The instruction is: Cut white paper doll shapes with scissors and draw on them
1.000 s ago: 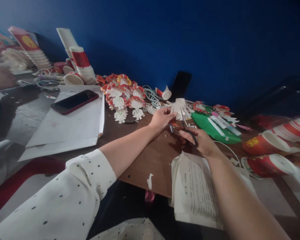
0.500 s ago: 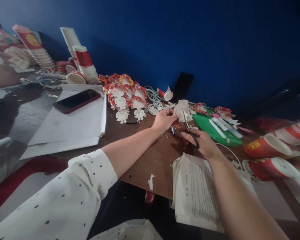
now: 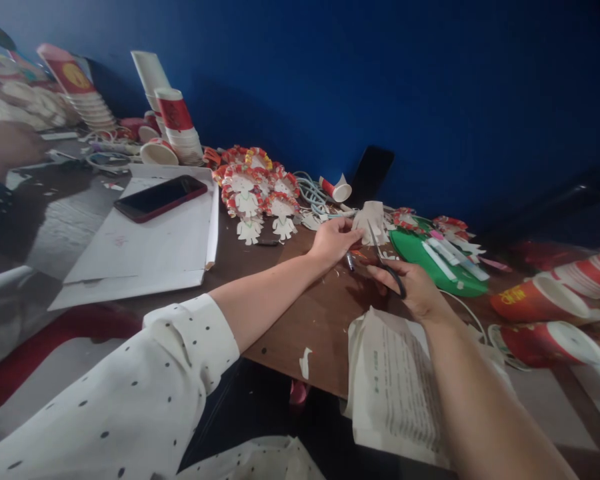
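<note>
Scissors (image 3: 379,253): one pair. Phones (image 3: 161,198): two. Green disc (image 3: 411,251): one.

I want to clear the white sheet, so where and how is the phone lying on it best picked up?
The phone is probably best gripped by its two long edges, mid-length, from above and the near side: it lies flat, dark screen up, on the white sheet, its red edge facing the person. The left hand is the nearer one, but holds the paper piece.
</note>
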Tool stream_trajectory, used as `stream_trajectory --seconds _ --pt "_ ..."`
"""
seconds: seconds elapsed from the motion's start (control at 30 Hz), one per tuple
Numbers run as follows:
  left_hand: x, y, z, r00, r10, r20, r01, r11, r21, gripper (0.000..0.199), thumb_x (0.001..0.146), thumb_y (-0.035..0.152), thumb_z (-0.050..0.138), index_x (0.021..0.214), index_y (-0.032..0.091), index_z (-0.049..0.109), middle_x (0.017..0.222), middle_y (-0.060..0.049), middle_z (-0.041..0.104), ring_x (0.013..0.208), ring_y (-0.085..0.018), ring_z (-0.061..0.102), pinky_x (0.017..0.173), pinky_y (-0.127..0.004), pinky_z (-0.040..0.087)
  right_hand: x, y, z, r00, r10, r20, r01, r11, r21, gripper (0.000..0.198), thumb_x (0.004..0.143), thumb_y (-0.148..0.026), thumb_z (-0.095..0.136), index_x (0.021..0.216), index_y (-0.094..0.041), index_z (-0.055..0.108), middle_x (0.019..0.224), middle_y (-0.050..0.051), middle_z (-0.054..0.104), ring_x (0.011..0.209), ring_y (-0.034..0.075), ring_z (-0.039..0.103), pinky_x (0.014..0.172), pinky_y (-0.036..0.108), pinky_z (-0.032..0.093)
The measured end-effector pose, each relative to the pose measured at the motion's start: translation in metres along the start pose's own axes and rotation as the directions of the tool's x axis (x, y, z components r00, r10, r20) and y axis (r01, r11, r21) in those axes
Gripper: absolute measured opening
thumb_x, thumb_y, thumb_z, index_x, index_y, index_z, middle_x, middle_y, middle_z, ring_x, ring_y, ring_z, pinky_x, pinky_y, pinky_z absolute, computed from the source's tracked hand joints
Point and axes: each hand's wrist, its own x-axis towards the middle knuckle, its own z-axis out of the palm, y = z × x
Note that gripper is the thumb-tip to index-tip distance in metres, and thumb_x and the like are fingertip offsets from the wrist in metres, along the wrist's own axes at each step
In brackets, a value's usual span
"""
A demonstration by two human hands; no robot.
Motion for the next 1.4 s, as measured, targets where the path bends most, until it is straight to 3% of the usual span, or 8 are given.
stream_trajectory --seconds 0.23,0.53,0.9,1.13,1.4 --pt "-0.001 0.004 -0.001 1.0 -0.009 0.001 0.009 1.0 0.029 0.009 0.08 0.009 0.065 0.074 0.012 0.058 0.061 0.002 0.06 0.057 -0.008 0.058 0.066 -0.024 0.051 0.001 0.007 0.0 1.0 -0.005 -0.017 0.005 1.0 0.003 0.053 0.073 -0.058 0.072 0.101 -0.014 0.076 0.054 -0.001 0.052 0.05 0.012 0.046 0.05 0.028 0.037" --pt "-0.002 0.007 0.0 1.0 -0.014 -0.007 0.014 1.0 0.028 0.01 0.08 0.008 0.065 0.074 0.012 0.058 0.061 0.002 0.061 0.056 -0.008 0.058 0.067 -0.025 0.051 -0.001 0.001 0.0 1.0 -0.003 -0.025 0.002 0.999 -0.044 0.041 0.075 -0.057 0.07 0.081 -0.016 0.074 0.051 -0.002 0.053 0.049 0.012 0.047 0.05 0.027 0.036" --pt "-0.003 0.009 0.003 0.998 -0.06 -0.032 0.058 0.996 -0.063 0.01 0.081 0.008 0.066 0.076 0.012 0.057 0.061 0.002 0.061 0.056 -0.008 0.059 0.072 -0.027 0.054 -0.004 -0.007 0.005 0.997 -0.055 -0.055 0.052 0.997 -0.051 0.044 0.075 -0.058 0.069 0.059 -0.018 0.06 0.05 -0.002 0.052 0.047 0.011 0.046 0.05 0.026 0.036" --pt "-0.002 0.008 0.002 0.997 -0.075 -0.02 0.073 0.993 -0.095 0.011 0.082 0.009 0.065 0.075 0.012 0.057 0.062 0.002 0.061 0.056 -0.008 0.059 0.072 -0.028 0.053 -0.006 -0.013 0.007 0.995 -0.05 -0.081 0.044 0.997 -0.067 0.043 0.074 -0.06 0.069 0.062 -0.019 0.065 0.05 -0.001 0.054 0.046 0.012 0.047 0.047 0.026 0.036" --pt "0.001 0.005 -0.001 0.99 -0.129 0.055 0.133 0.988 -0.073 0.012 0.083 0.01 0.064 0.073 0.012 0.056 0.059 0.002 0.061 0.055 -0.008 0.059 0.069 -0.027 0.053 -0.004 -0.01 0.008 0.996 0.0 -0.086 -0.003 0.999 -0.034 0.044 0.071 -0.059 0.072 0.081 -0.016 0.074 0.055 -0.001 0.057 0.047 0.013 0.05 0.047 0.026 0.039"
